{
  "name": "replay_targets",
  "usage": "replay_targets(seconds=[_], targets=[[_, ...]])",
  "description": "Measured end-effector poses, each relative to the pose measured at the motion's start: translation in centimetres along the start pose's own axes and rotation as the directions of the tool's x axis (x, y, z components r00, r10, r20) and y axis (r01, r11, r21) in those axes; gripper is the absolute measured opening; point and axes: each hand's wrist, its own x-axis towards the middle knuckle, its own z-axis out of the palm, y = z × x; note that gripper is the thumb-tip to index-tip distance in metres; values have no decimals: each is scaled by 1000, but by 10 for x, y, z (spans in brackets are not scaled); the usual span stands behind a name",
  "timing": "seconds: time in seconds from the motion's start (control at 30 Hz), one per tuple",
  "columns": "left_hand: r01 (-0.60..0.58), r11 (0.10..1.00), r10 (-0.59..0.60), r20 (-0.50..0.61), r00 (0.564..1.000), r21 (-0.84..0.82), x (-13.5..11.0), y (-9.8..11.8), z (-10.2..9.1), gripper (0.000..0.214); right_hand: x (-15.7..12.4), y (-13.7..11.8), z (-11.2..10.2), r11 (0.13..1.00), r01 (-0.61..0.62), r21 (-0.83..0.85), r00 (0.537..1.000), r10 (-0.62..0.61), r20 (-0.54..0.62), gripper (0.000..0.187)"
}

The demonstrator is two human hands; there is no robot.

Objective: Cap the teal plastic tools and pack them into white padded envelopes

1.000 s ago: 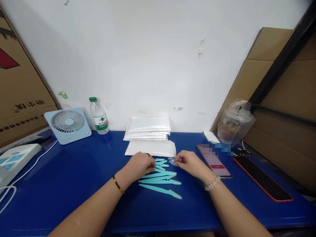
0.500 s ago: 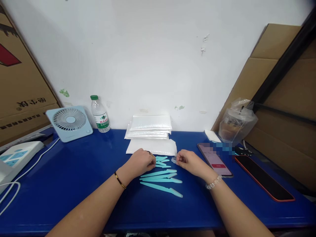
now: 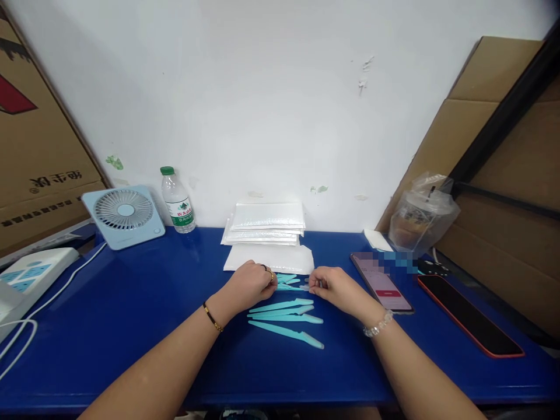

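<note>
My left hand [image 3: 251, 286] is closed on the handle of a turquoise eyebrow razor [image 3: 289, 288], whose blade end points right. My right hand [image 3: 335, 290] pinches a small clear blade cap [image 3: 304, 287] at that end; whether it is fully seated I cannot tell. Just behind the held razor lie more turquoise razors [image 3: 287, 279], partly hidden by my left fingers. Several other razors [image 3: 284, 333] rest in front of my hands, blade ends to the right.
White padded mailers [image 3: 268, 217] are stacked by the wall, with one mailer [image 3: 269, 258] lying before them. At left stand a blue fan [image 3: 126, 219], a water bottle [image 3: 178, 204] and a power strip [image 3: 39, 274]. Two phones [image 3: 385, 289] and a bagged drink cup [image 3: 420, 216] are at right.
The clear cap in my right hand has come left to meet the razor's blade end. My left hand has barely moved and still grips the razor.
</note>
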Motion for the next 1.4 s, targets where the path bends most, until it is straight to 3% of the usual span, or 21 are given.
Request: replay_targets(seconds=[0.13, 0.33, 0.5, 0.77, 1.1, 1.23, 1.4], targets=[[-29, 997, 29, -3, 1000, -71, 0, 6, 0, 18, -1, -7, 1, 996, 41, 80, 999, -43, 29, 9], [-48, 979, 67, 88, 994, -200, -1, 10, 1, 15, -3, -1, -2, 989, 38, 144, 990, -56, 128, 8], [104, 992, -101, 43, 994, -73, -2, 0, 3, 14, -1, 13, -4, 998, 58, -33, 998, -59, -14, 7], [256, 963, -247, 102, 964, -83, 0, -5, 4, 13, 3, 14, 4, 995, 20, -103, 1000, -19, 17, 6], [293, 918, -271, 114, 956, -267, -3, 2, -1, 13, -1, 11, 1, 995, 25, -100, 999, -21, 41, 2], [292, 911, -273, 106, 956, -291, -2, 1, 2, 12, -1, 8, 0, 997, 37, -69, 998, -33, 56, 9], [292, 905, -274, 101, 956, -308, 0, 1, 3, 11, 0, 3, -1, 999, 22, 37, 999, -21, -50, 10]])
